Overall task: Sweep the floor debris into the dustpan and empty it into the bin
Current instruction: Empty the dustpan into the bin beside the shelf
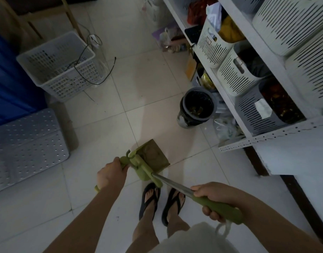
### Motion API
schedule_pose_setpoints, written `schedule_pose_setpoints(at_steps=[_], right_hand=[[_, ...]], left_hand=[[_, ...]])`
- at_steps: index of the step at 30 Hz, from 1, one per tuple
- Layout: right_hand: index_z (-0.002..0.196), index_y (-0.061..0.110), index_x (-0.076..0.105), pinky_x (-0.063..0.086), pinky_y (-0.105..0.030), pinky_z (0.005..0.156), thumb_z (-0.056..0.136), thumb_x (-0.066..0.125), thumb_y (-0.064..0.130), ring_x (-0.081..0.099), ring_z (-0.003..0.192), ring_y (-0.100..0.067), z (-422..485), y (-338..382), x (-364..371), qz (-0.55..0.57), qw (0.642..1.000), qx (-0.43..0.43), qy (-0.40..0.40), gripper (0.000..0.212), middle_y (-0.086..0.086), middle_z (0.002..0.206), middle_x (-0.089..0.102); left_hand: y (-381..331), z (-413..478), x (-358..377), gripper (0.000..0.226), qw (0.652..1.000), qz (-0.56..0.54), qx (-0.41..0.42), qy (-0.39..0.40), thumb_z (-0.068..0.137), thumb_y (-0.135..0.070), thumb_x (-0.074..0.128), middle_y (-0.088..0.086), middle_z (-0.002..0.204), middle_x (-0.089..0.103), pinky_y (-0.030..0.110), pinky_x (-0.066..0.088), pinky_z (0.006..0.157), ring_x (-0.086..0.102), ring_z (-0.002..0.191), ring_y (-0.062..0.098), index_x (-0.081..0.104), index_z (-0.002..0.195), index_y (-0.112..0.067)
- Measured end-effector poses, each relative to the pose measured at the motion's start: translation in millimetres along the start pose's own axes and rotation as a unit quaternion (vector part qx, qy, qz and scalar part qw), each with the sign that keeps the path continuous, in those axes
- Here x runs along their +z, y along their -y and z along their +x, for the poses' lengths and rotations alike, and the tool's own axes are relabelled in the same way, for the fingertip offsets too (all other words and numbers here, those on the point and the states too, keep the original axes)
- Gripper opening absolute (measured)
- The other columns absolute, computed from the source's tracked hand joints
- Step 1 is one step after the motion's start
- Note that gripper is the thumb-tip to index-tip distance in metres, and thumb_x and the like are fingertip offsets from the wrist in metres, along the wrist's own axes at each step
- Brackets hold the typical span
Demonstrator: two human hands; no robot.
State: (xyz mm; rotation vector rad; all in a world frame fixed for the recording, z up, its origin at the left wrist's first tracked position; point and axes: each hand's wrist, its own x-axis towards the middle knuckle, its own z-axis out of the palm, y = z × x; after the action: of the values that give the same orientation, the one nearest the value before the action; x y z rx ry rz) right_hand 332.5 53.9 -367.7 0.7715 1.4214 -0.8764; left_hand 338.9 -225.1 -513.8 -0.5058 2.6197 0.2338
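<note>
My left hand point(110, 173) grips the handle of a green dustpan point(152, 155), which hangs above the tiled floor in front of my feet. Brownish dust coats the pan's inside. My right hand point(212, 198) grips the green handle of a broom point(177, 186); its metal shaft runs up-left to a green head that sits against the dustpan's back. A round grey bin point(197, 106) with a dark liner and some scraps inside stands on the floor ahead and to the right, beside the shelf.
A white shelf unit point(262, 137) with several slotted baskets fills the right side. A white laundry basket point(62, 64) with a black cable stands at the left, near a blue box point(9, 84) and a perforated grey lid point(27, 145). My sandalled feet point(160, 203) stand below the dustpan.
</note>
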Motion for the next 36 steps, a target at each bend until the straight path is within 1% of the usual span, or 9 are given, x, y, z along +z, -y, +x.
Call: schedule_pose_setpoints(at_steps=[3,6,12,19,22,27,29,32,36], right_hand=[[0.14,0.023,0.039,0.037,-0.016,0.035,0.1,0.039,0.022,0.048,0.031,-0.008,-10,-3,7,-0.008,1.0,-0.004,-0.008,0.04,-0.01,0.067,0.05],[0.144,0.02,0.036,0.039,-0.016,0.034,0.101,0.038,0.018,0.049,0.031,-0.007,-16,-10,12,-0.011,1.0,-0.012,-0.009,0.043,-0.011,0.075,0.048],[0.142,0.024,0.042,0.04,-0.018,0.035,0.101,0.039,0.021,0.048,0.033,-0.011,-22,-31,9,0.001,1.0,0.007,-0.001,0.041,-0.009,0.055,0.052],[0.139,0.026,0.045,0.037,-0.017,0.034,0.102,0.036,0.02,0.045,0.033,-0.011,-35,-49,9,0.034,0.999,0.027,0.006,0.038,-0.009,0.055,0.049],[0.137,0.025,0.047,0.037,-0.016,0.033,0.101,0.039,0.02,0.044,0.032,-0.012,-39,-53,4,0.064,0.997,0.036,0.011,0.037,-0.01,0.054,0.05],[0.129,0.024,0.055,0.035,-0.015,0.032,0.1,0.043,0.024,0.042,0.031,-0.014,-41,-62,-5,0.088,0.995,0.046,0.012,0.031,-0.012,0.055,0.048],[0.127,0.025,0.057,0.035,-0.016,0.032,0.1,0.044,0.025,0.042,0.032,-0.014,-42,-68,-8,0.091,0.995,0.048,0.013,0.03,-0.012,0.054,0.049],[0.125,0.023,0.058,0.036,-0.017,0.03,0.1,0.044,0.023,0.042,0.032,-0.015,-45,-75,-15,0.11,0.992,0.05,0.022,0.029,-0.013,0.054,0.049],[0.124,0.022,0.058,0.035,-0.017,0.03,0.099,0.045,0.024,0.041,0.032,-0.015,-53,-81,-22,0.119,0.991,0.05,0.031,0.028,-0.013,0.054,0.048]], left_hand=[[2,5,-1,0.04,1.0,-0.003,0.0,-0.001,0.096,-0.057,0.042,0.003,0.083,0.066,0.035,0.057,0.069,0.066,0.074,0.024,0.052,0.099,-0.018],[4,7,-3,0.04,1.0,-0.002,0.002,-0.002,0.096,-0.054,0.044,0.005,0.085,0.066,0.032,0.053,0.065,0.066,0.076,0.026,0.053,0.099,-0.016],[-2,6,-3,0.038,1.0,0.0,0.005,-0.008,0.097,-0.052,0.045,0.005,0.085,0.066,0.031,0.049,0.063,0.065,0.075,0.026,0.054,0.098,-0.016],[4,14,-7,0.038,1.0,-0.011,0.005,-0.014,0.095,-0.054,0.048,0.006,0.086,0.067,0.032,0.049,0.063,0.065,0.077,0.028,0.057,0.099,-0.016],[5,22,-11,0.038,1.0,-0.014,0.005,-0.025,0.094,-0.054,0.051,0.006,0.085,0.066,0.031,0.046,0.062,0.06,0.072,0.026,0.059,0.098,-0.017],[13,40,-18,0.041,0.998,-0.049,-0.007,-0.024,0.091,-0.054,0.055,0.007,0.084,0.066,0.035,0.055,0.069,0.064,0.076,0.029,0.062,0.096,-0.014],[13,43,-21,0.041,0.997,-0.07,-0.017,-0.025,0.09,-0.054,0.057,0.006,0.082,0.065,0.034,0.054,0.067,0.062,0.074,0.028,0.062,0.095,-0.013],[12,48,-26,0.037,0.994,-0.099,-0.03,-0.031,0.09,-0.051,0.059,0.006,0.083,0.064,0.033,0.05,0.066,0.058,0.073,0.027,0.056,0.088,-0.014],[8,52,-36,0.038,0.995,-0.08,-0.032,-0.047,0.091,-0.052,0.058,0.006,0.08,0.059,0.032,0.047,0.063,0.057,0.072,0.028,0.051,0.085,-0.015]])
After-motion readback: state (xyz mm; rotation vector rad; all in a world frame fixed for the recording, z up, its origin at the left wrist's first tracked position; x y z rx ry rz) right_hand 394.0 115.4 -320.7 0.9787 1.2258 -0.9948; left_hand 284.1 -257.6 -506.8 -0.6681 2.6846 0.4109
